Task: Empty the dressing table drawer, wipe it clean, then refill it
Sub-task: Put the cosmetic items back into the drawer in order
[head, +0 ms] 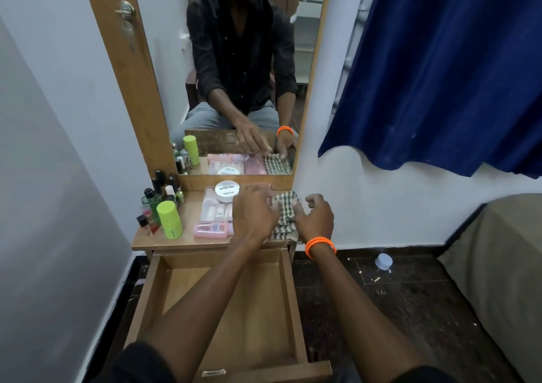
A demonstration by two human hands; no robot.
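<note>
Left hand (254, 217) and right hand (315, 218) both pinch the checked cloth (284, 215) at the right end of the tabletop (187, 206). Drawer (223, 303) stands pulled out, near side, interior bare. Toiletries (164, 206) stand left.

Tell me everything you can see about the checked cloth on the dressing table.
The checked cloth is a thin woven fabric with green and off-white checks. It lies crumpled on the right end of the wooden tabletop, reaching its front edge. The left hand and the right hand both touch it with their fingers, gathering it.
</note>
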